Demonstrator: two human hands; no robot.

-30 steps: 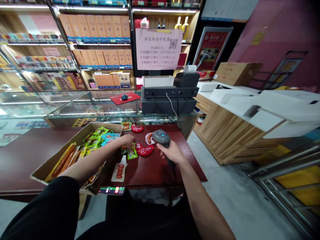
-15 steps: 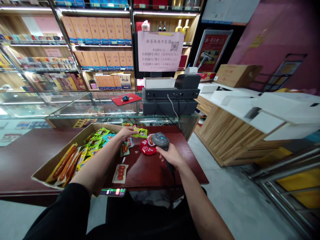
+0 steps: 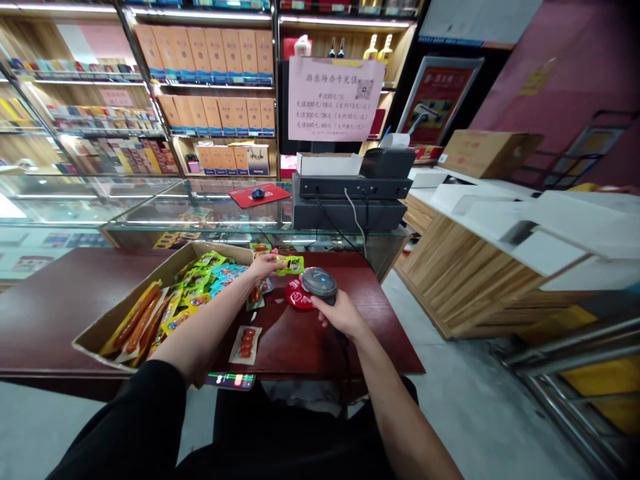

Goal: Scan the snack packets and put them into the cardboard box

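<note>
Between the fingertips of my left hand (image 3: 265, 267) is a small green snack packet (image 3: 290, 265), held above the table. My right hand (image 3: 341, 313) is wrapped round the handle of a grey barcode scanner (image 3: 320, 283), its head close to the packet and a blue light showing on top. Below the scanner lies a red round package (image 3: 299, 295), partly covered by it. Left of my left forearm stands a cardboard box (image 3: 93, 347) of green, yellow and blue snack packets and long wrapped sausages (image 3: 137, 321). A clear pack of small sausages (image 3: 245, 344) lies nearer to me.
The dark red table (image 3: 295, 353) meets a glass display counter (image 3: 200, 207). On that stand a black cash register (image 3: 350, 212) with cables, and a red mouse pad (image 3: 259, 195). A phone (image 3: 231, 381) sits at the near table edge. A wooden cabinet (image 3: 465, 280) stands to the right.
The whole view has shifted slightly to the right in the frame. The scanner's head appears a little lower and tilted more towards the packet. Both hands keep their grips.
</note>
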